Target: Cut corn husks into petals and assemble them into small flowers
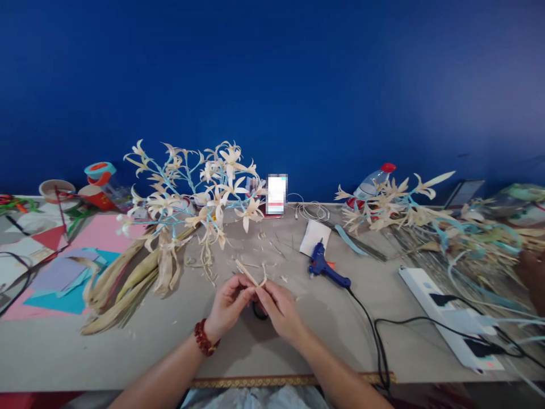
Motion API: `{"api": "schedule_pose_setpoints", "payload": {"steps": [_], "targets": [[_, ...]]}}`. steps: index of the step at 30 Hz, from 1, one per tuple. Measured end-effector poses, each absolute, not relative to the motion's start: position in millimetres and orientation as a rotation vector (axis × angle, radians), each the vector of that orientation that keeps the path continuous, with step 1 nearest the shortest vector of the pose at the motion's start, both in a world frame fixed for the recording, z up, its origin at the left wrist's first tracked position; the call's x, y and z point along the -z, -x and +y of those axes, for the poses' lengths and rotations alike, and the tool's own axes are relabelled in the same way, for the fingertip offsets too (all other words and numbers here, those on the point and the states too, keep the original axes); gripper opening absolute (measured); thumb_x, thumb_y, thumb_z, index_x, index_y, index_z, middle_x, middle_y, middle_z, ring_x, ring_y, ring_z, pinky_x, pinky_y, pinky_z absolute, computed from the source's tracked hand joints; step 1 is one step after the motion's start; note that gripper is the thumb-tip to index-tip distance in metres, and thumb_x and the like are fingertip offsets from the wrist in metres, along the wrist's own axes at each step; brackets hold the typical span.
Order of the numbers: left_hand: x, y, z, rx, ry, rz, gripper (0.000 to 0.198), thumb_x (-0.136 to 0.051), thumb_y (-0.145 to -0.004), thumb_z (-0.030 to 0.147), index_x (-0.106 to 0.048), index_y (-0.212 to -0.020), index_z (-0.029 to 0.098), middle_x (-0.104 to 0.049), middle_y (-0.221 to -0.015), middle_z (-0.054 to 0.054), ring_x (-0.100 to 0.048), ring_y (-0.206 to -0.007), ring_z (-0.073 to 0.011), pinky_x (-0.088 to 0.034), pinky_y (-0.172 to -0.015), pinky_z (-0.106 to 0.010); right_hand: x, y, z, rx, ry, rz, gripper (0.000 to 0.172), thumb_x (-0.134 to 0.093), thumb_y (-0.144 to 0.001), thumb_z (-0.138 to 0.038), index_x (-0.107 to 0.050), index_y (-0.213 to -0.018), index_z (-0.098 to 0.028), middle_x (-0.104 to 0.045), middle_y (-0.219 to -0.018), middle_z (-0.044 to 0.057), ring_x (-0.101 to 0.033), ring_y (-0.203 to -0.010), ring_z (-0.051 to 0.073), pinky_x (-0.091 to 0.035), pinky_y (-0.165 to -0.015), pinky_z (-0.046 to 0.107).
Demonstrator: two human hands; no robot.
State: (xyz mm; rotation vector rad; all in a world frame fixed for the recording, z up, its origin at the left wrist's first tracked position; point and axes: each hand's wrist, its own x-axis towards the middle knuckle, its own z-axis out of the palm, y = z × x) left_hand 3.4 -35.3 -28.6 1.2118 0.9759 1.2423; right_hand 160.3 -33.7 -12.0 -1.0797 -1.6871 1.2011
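Note:
Near the front middle of the table, my left hand and my right hand meet, fingertips almost touching. Both pinch a narrow pale strip of dried corn husk. One end of it points up and to the left, and a thin curled piece rises by the right fingers. Under the hands shows a black loop, mostly covered; I cannot tell what it belongs to. Dried corn husks lie left of my hands. A blue hot glue gun rests to the right.
Husk flowers on light blue stems stand at the back left, with more flowers back right. A phone stands upright. The glue gun's cord runs near a white power strip. Coloured paper lies left.

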Motion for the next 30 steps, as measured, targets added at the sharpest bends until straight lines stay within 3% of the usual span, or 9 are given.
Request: {"api": "schedule_pose_setpoints", "payload": {"steps": [6,11,14,18,21,24,30], "targets": [[27.8,-2.0,-37.7,-1.213,-1.188,0.902,0.019,-0.064,-0.083,0.034,-0.059,-0.08,0.016,-0.057,-0.068,0.001,-0.05,-0.057,-0.0089,-0.043,-0.054,-0.02,15.3,-158.2,-33.4,-1.843,0.901,-1.175,0.043,-0.056,-0.084,-0.054,-0.048,-0.061,-0.019,-0.039,-0.048,-0.006,-0.029,-0.039,0.007,-0.019,-0.039,0.021],[25.7,-1.9,-35.2,-1.207,-1.116,0.85,0.022,-0.064,-0.083,0.035,-0.058,-0.076,0.016,-0.056,-0.067,0.001,-0.051,-0.057,-0.0088,-0.043,-0.055,-0.02,11.3,-165.0,-29.7,-2.214,0.632,-0.885,0.04,-0.059,-0.081,-0.05,-0.044,-0.06,-0.02,-0.027,-0.04,-0.011,-0.012,-0.034,0.004,-0.011,-0.034,0.018],[26.7,-1.0,-33.3,-1.214,-1.096,0.852,0.021,-0.064,-0.084,0.034,-0.058,-0.077,0.016,-0.056,-0.066,0.002,-0.051,-0.057,-0.0087,-0.043,-0.055,-0.02,7.2,-166.1,-28.7,-2.065,0.726,-1.058,0.042,-0.051,-0.086,-0.055,-0.045,-0.062,-0.02,-0.031,-0.043,-0.009,-0.019,-0.035,0.006,-0.015,-0.035,0.02],[28.2,-2.3,-33.4,-1.264,-1.121,0.899,0.019,-0.064,-0.084,0.032,-0.057,-0.078,0.016,-0.057,-0.066,0.002,-0.051,-0.056,-0.0081,-0.043,-0.055,-0.019,5.4,-162.8,-31.9,-1.402,0.981,-1.617,0.04,-0.042,-0.094,-0.05,-0.056,-0.076,-0.017,-0.047,-0.058,-0.003,-0.042,-0.053,0.011,-0.031,-0.052,0.023],[30.8,-2.6,-34.4,-1.259,-1.192,0.933,0.018,-0.063,-0.085,0.031,-0.058,-0.078,0.015,-0.056,-0.066,0.002,-0.05,-0.057,-0.0082,-0.043,-0.055,-0.019,9.8,-161.0,-34.5,-1.116,1.077,-1.806,0.037,-0.038,-0.097,-0.043,-0.056,-0.076,-0.018,-0.049,-0.062,-0.001,-0.045,-0.06,0.013,-0.032,-0.059,0.025],[34.2,-0.9,-35.2,-1.228,-1.274,0.952,0.017,-0.062,-0.086,0.03,-0.058,-0.079,0.015,-0.056,-0.068,0.001,-0.051,-0.057,-0.0087,-0.044,-0.055,-0.02,16.5,-159.2,-34.8,-1.235,1.057,-1.713,0.042,-0.04,-0.096,-0.046,-0.049,-0.065,-0.018,-0.044,-0.057,-0.003,-0.041,-0.054,0.011,-0.03,-0.054,0.024],[32.0,0.3,-36.3,-1.236,-1.356,0.874,0.015,-0.059,-0.087,0.029,-0.057,-0.08,0.016,-0.057,-0.07,0.0,-0.05,-0.058,-0.0089,-0.043,-0.055,-0.02,17.1,-158.1,-31.6,-2.036,0.779,-1.075,0.044,-0.055,-0.084,-0.054,-0.043,-0.06,-0.019,-0.031,-0.042,-0.01,-0.02,-0.035,0.005,-0.013,-0.034,0.019]]}}
